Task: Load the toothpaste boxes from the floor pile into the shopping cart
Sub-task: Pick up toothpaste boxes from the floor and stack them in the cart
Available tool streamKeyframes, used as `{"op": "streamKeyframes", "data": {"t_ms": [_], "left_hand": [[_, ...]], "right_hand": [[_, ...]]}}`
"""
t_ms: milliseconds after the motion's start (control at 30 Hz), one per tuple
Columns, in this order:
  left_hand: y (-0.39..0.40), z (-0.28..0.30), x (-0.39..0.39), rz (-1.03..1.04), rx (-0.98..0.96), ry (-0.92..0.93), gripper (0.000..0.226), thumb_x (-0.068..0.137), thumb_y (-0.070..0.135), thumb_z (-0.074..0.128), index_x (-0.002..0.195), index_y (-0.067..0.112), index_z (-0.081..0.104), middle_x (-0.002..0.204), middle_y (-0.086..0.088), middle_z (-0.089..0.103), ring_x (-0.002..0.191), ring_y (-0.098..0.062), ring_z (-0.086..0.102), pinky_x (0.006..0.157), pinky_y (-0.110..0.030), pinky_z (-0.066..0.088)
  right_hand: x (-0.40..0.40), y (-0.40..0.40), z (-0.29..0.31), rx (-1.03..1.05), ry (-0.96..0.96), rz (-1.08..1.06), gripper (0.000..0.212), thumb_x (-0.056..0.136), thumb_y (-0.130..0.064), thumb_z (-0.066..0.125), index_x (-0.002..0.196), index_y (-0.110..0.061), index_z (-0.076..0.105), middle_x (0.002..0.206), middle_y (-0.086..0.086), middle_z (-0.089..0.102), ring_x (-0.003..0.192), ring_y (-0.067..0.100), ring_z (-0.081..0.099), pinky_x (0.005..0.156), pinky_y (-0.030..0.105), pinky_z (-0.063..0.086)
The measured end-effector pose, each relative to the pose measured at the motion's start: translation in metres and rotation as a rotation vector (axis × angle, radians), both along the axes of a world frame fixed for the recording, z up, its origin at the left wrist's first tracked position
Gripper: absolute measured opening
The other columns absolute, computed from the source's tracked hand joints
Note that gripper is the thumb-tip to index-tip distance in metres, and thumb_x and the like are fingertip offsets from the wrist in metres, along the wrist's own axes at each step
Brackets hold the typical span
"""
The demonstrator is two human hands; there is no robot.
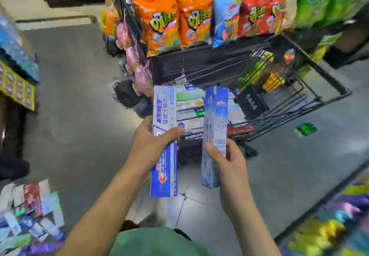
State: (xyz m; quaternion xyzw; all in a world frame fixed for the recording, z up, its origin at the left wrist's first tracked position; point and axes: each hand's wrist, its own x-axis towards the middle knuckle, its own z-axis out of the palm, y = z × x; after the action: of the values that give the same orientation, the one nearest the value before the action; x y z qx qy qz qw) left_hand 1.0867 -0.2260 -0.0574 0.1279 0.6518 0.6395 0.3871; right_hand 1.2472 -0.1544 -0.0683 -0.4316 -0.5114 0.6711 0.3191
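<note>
The left hand grips a blue toothpaste box about its middle, thumb laid across the front face and fingers curled behind, the box standing nearly upright. The right hand holds a pale blue toothpaste box near its lower half, thumb on the near face and fingers wrapped round the far edge; this box also stands upright, tilted slightly. The two boxes are held side by side with a gap between them, in front of the near end of the shopping cart.

The cart is a black wire basket standing on the grey floor. Inside it, at the near end, lie several toothpaste boxes stacked flat, white, green and blue, seen between the two held boxes. Further along the basket stands a black package, and beyond it yellow and green packets lean against the far wire side; their detail is blurred.

The floor pile lies at the lower left corner of the floor, a loose heap of white, red and blue boxes, well apart from the cart. A small green item lies on the floor just beside the cart's right side. Behind the cart a shelf carries orange, blue and red snack bags.
</note>
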Motion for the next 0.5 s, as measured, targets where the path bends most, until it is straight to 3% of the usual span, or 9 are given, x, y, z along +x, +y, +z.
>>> {"op": "streamKeyframes", "data": {"t_ms": [100, 333, 400, 500], "left_hand": [[0.042, -0.009, 0.010, -0.070, -0.047, 0.072, 0.035, 0.077, 0.018, 0.086, 0.105, 0.018, 0.064, 0.088, -0.007, 0.077, 0.068, -0.021, 0.068, 0.076, -0.046, 0.058], [0.123, -0.032, 0.010, -0.229, -0.120, 0.267, 0.028, 0.085, 0.022, 0.079, 0.108, 0.027, 0.065, 0.095, 0.012, 0.076, 0.083, -0.012, 0.072, 0.072, -0.027, 0.051], [0.149, -0.042, 0.004, -0.251, -0.142, 0.300, 0.028, 0.085, 0.025, 0.079, 0.109, 0.026, 0.065, 0.096, 0.012, 0.076, 0.088, -0.013, 0.072, 0.074, -0.027, 0.052], [0.188, -0.054, -0.009, -0.268, -0.170, 0.332, 0.036, 0.079, 0.043, 0.077, 0.110, 0.032, 0.062, 0.098, 0.017, 0.074, 0.086, -0.007, 0.070, 0.079, -0.031, 0.054]], "right_hand": [[0.021, 0.034, -0.008, 0.013, -0.018, -0.084, 0.043, 0.073, -0.032, 0.073, 0.112, -0.016, 0.066, 0.091, -0.011, 0.073, 0.080, 0.004, 0.066, 0.070, 0.020, 0.055], [0.037, 0.102, -0.019, 0.012, -0.076, -0.154, 0.046, 0.074, -0.032, 0.074, 0.114, -0.014, 0.065, 0.094, -0.008, 0.073, 0.079, 0.004, 0.065, 0.068, 0.016, 0.053], [0.035, 0.130, -0.023, 0.028, -0.115, -0.122, 0.038, 0.080, -0.025, 0.080, 0.113, -0.015, 0.066, 0.091, -0.013, 0.073, 0.077, 0.001, 0.065, 0.066, 0.013, 0.051], [0.028, 0.173, -0.025, 0.062, -0.184, -0.093, 0.022, 0.090, -0.013, 0.073, 0.110, -0.019, 0.066, 0.088, -0.017, 0.072, 0.075, -0.002, 0.064, 0.065, 0.010, 0.048]]}}
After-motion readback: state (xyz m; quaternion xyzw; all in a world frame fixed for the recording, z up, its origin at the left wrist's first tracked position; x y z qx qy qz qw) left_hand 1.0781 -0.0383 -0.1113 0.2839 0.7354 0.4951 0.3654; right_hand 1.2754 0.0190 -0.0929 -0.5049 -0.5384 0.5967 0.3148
